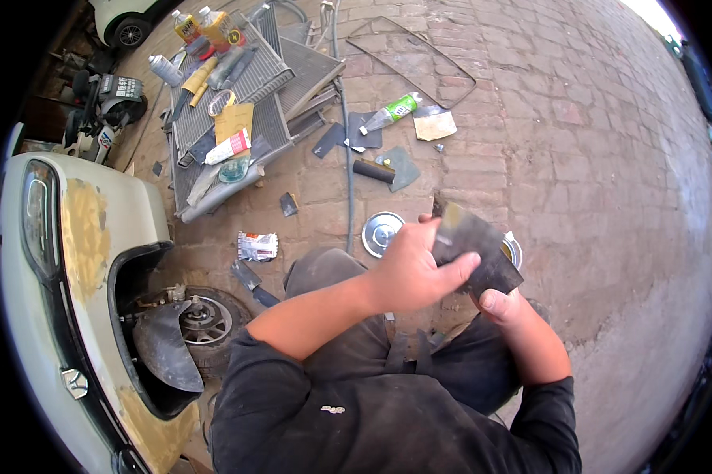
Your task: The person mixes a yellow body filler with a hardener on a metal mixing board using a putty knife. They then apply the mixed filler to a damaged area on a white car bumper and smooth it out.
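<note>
My left hand point(411, 265) grips a dark, smudged flat plate point(466, 237) with a pale yellowish patch near its top, thumb across its face. Below it, my right hand point(502, 304) is closed with its thumb up, also holding dark flat material; whether this is the same piece or a second one, I cannot tell. An open round tin point(512, 249) is mostly hidden behind the plate. A silver round lid point(383, 234) lies on the paving just left of it.
A white car body point(40, 324) with filler patches and a wheel point(206, 324) are at left. A stack of radiators point(285, 71) holds bottles and tools. Bottle point(391, 113), dark sheets point(328, 141), hose point(349, 197), wire frame point(411, 59) and packet point(257, 246) lie around. A scooter point(111, 99) stands back left.
</note>
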